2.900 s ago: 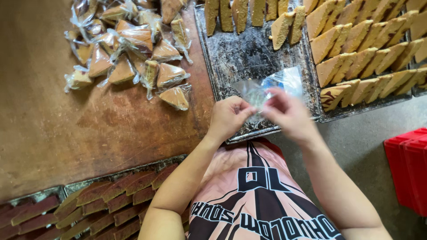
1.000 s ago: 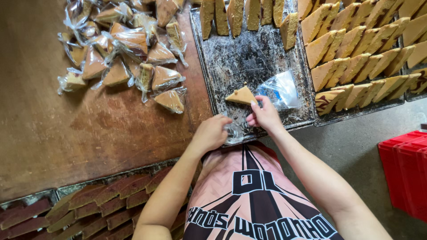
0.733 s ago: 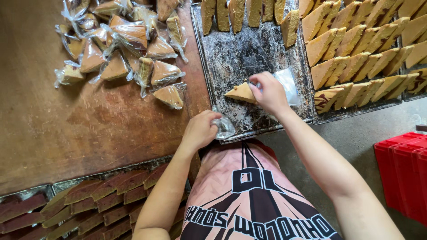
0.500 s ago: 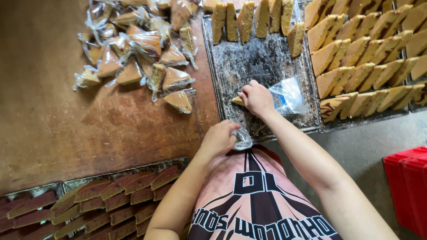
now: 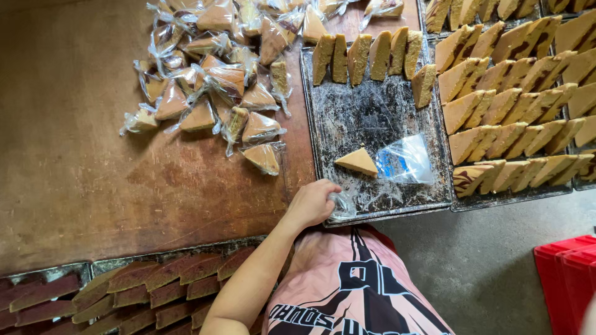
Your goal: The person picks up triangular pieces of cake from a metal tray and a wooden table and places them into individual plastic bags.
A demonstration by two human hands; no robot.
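The left hand [image 5: 312,202] rests at the near edge of the dark baking tray [image 5: 372,118], its fingers curled narrow around a crumpled bit of clear plastic [image 5: 342,205] that it pinches against the tray's rim. The right hand is out of view, so nothing can be said of its grip.

A single loose cake wedge [image 5: 356,162] lies flat on the bare middle of the tray, up and to the right of the left hand and near it but not touching. Its long axis runs roughly left to right, the pointed end toward the left. Just beside it on the right, almost touching, lies an open clear bag [image 5: 406,160] with a blue mark. Only the left hand is in view, and it lies near the wedge.

The tray's middle is open around wedge and bag; a row of upright cake slices [image 5: 366,56] lines its far edge. A second tray [image 5: 515,118], packed with slices, abuts on the right. To the left, on the brown desk [image 5: 81,174], sits a heap of bagged wedges [image 5: 211,80], well apart from the hand, with bare desk between. Darker slices [image 5: 143,291] fill a tray at the near edge.
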